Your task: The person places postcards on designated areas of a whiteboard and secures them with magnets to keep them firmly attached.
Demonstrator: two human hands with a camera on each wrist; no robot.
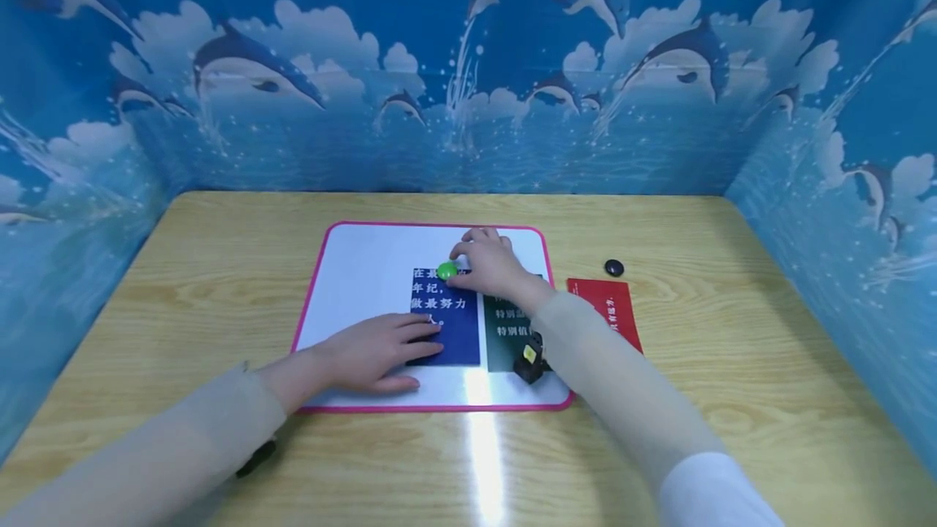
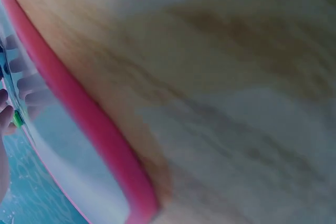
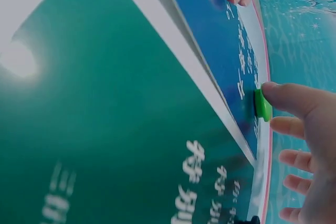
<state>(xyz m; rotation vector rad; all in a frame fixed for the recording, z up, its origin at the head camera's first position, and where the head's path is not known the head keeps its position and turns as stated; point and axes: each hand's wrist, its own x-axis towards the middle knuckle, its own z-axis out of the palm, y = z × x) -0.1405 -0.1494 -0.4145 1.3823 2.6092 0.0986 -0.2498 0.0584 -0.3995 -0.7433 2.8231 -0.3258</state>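
Note:
A whiteboard (image 1: 366,259) with a pink rim lies on the table. On it, a dark blue card (image 1: 457,340) with white writing lies beside a dark green card (image 1: 505,356). My left hand (image 1: 376,348) rests with fingers spread on the blue card's left edge and the board. At that card's top edge, my right hand (image 1: 489,261) pinches a round green magnet (image 1: 446,271) between thumb and index finger. The right wrist view shows the thumb on the green magnet (image 3: 262,106), with the other fingers extended. My right hand and forearm hide part of the green card.
A red card (image 1: 607,307) with white writing lies on the wooden table (image 1: 732,307), right of the board and partly under my right sleeve. Behind it sits a round black magnet (image 1: 614,267). Blue dolphin-print curtains (image 1: 439,145) enclose the back and sides.

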